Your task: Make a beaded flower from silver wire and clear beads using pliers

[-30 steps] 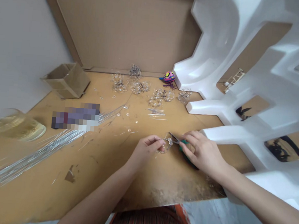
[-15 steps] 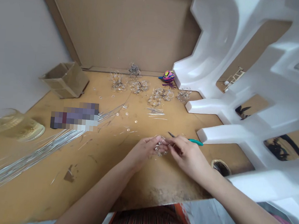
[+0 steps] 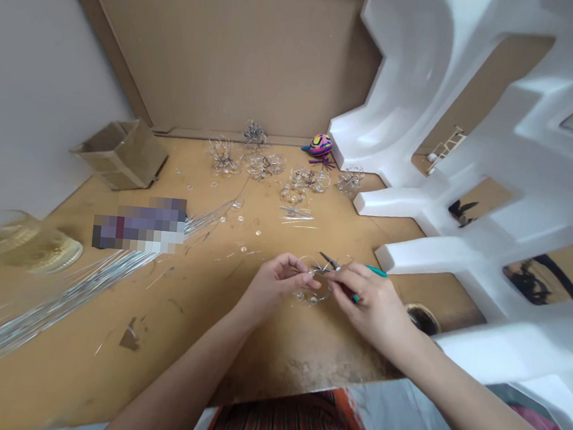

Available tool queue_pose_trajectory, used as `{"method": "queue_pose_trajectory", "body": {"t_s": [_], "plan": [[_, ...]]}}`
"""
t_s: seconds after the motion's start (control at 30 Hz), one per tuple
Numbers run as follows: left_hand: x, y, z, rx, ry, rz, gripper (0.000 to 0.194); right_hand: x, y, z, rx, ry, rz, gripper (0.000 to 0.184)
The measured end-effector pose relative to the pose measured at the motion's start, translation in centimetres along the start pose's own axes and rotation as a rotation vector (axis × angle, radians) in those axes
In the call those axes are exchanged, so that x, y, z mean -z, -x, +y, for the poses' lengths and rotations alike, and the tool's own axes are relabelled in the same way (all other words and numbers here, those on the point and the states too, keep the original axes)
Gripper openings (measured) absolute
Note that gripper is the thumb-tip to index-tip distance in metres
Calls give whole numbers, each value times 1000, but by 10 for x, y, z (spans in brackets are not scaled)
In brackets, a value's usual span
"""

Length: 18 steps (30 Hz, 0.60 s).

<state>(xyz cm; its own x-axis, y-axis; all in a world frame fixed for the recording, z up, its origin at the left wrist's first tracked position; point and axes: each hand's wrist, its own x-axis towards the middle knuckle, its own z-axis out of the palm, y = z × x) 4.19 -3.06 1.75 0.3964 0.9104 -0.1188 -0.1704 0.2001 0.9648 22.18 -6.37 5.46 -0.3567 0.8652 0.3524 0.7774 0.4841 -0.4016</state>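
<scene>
Near the table's front edge, my left hand (image 3: 283,280) pinches a thin, coiled wire piece (image 3: 313,299) with clear beads on it. Its loops spread between my two hands. My right hand (image 3: 366,302) is closed on pliers with green handles (image 3: 376,271). Their dark jaws point up and left, close to the top of the wire piece. Whether the jaws grip the wire is too small to tell. Just beyond my hands lie short cut wires (image 3: 296,214) and loose clear beads (image 3: 240,219).
Several coiled wire pieces (image 3: 265,165) stand at the back beside a colourful ball-shaped ornament (image 3: 321,144). On the left are a cardboard box (image 3: 125,157), a glass of yellowish liquid (image 3: 27,246) and long wires (image 3: 84,291). A white moulded structure (image 3: 413,253) borders the right; a round container (image 3: 422,318) sits there.
The pliers have swung from behind my right hand into its fingers, jaws now at the wire piece. My left fingers have shifted their pinch on the wire. The view has moved slightly.
</scene>
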Motion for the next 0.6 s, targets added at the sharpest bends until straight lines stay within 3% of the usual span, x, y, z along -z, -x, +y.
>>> {"method": "queue_pose_trajectory", "body": {"t_s": [0.6], "plan": [[-1, -1, -2, -132, 28, 68, 12, -21, 16, -6, 79, 118, 211, 20]]}}
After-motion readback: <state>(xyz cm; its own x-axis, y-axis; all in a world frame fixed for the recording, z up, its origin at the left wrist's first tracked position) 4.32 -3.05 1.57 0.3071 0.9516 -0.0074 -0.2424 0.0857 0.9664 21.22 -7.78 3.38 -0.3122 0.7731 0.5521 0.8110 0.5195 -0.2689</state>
